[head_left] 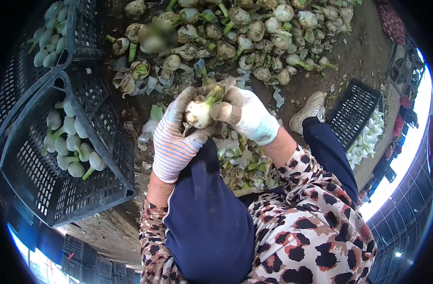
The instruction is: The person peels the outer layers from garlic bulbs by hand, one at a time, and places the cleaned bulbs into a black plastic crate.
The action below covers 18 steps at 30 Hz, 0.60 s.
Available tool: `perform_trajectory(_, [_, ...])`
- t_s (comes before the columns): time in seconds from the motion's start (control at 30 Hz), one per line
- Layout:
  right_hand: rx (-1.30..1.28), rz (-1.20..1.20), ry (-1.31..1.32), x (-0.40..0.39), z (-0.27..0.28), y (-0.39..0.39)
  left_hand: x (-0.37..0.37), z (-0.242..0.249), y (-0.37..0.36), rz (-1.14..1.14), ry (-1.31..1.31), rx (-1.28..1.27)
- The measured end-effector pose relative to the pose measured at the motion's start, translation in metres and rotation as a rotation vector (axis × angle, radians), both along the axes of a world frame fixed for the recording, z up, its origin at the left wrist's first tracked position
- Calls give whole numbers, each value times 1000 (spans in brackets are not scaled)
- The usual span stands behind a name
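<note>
Between my two gloved hands is one white onion-like bulb (198, 113) with a short green stem and some dirt on its skin. My left hand (174, 137), in a striped glove, is wrapped round the bulb's left side and underside. The fingers of my right hand (245, 112), in a white glove with soiled fingertips, are pressed together at the stem and the bulb's right side. Loose peeled skins (242, 163) lie on the ground below the hands.
Unpeeled bulbs (266, 42) are heaped ahead. At the left, black crates (60, 189) hold clean bulbs (72, 142). A black crate (356, 111) stands at the right beside more white bulbs (367, 142). My shoe (309, 110) is near the heap.
</note>
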State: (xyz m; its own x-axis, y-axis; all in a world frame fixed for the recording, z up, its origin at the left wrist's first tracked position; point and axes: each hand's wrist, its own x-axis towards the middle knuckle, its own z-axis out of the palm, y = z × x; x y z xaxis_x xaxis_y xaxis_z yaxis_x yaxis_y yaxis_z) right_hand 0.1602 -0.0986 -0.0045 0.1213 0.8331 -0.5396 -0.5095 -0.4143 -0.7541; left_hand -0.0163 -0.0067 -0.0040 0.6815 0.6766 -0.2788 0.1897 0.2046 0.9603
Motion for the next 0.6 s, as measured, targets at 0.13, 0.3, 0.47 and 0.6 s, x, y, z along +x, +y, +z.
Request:
perform_trajectory(0.13, [-20, -171, 239, -5, 6, -1, 3, 13, 1, 59, -22, -272])
perform_trajectory(0.3, [-3, -55, 78, -2, 11, 3, 6, 16, 4, 3, 30, -132])
perform_trajectory(0.47, [-22, -15, 159, 1, 10, 0, 0, 16, 1, 52, -39, -329])
perform_trajectory(0.6, [-25, 61, 120, 6, 15, 3, 0, 21, 2, 125, -124, -515])
